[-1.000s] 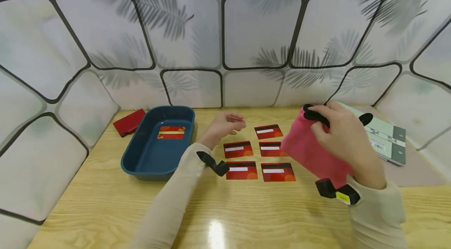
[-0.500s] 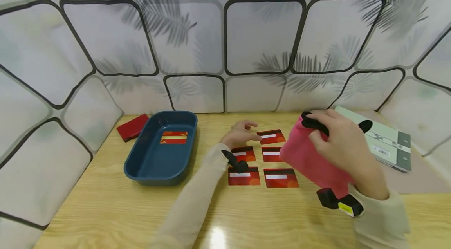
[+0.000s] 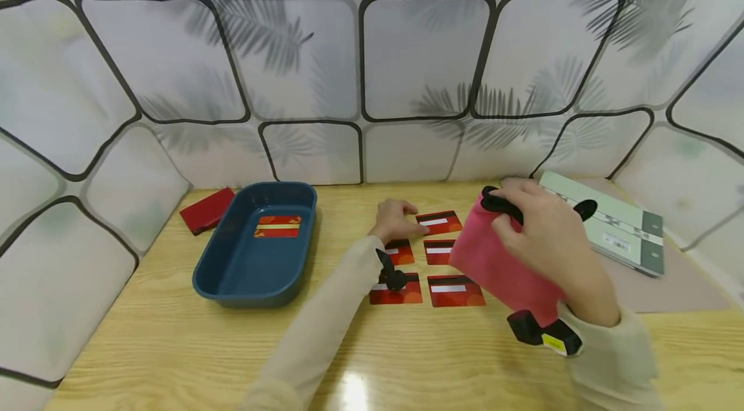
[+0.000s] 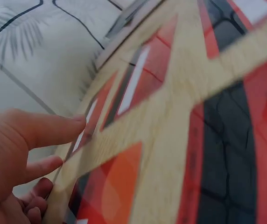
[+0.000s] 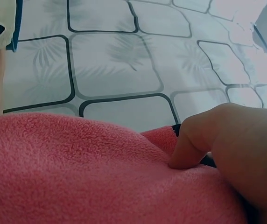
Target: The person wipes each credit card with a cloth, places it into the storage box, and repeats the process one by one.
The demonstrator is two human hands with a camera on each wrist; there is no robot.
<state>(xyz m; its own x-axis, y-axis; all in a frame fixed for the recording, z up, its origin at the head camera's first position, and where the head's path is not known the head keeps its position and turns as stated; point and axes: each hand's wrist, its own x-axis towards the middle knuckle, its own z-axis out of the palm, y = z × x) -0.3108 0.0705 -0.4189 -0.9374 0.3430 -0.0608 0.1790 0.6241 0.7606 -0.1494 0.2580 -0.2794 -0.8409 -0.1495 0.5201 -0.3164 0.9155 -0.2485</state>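
Gripped in the right hand point(image 3: 546, 240) is a pink pouch point(image 3: 494, 259). The left hand point(image 3: 395, 220), thumb and fingers parted, is at a red card point(image 3: 443, 223); contact is unclear.

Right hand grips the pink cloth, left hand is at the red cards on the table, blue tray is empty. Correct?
Not quite: the blue tray isn't empty. The head view shows a red-and-yellow card lying in it. The right hand grips the pink cloth and the left hand is at the red cards, as you say.
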